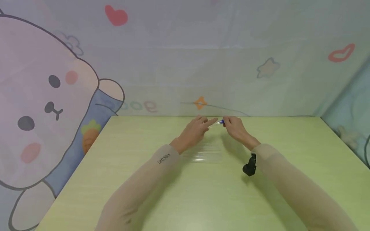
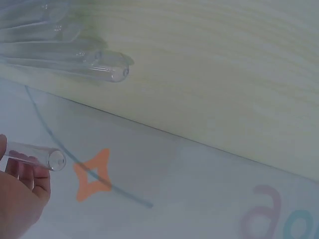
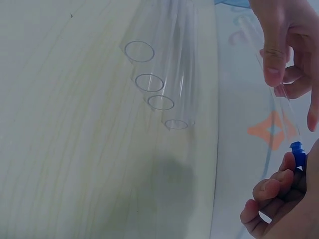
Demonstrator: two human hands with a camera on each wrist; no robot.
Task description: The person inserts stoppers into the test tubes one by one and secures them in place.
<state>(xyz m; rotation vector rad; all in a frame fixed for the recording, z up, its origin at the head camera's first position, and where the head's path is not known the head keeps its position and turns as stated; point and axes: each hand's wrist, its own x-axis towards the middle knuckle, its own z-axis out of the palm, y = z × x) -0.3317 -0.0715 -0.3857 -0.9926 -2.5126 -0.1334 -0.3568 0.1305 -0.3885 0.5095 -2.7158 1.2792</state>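
Fingers of the left hand (image 1: 193,133) pinch a tube (image 2: 36,151); the right hand (image 1: 235,127) grips a blue cap (image 3: 297,154) at its two o'clock end; other tubes (image 1: 200,157) lie at seven.

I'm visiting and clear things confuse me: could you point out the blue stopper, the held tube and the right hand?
Blue stopper (image 3: 298,155): right wrist view, on its exposed side.
Held tube (image 2: 40,154): left wrist view, on its clear wall.
Right hand (image 1: 236,129): head view, on the back of the hand.
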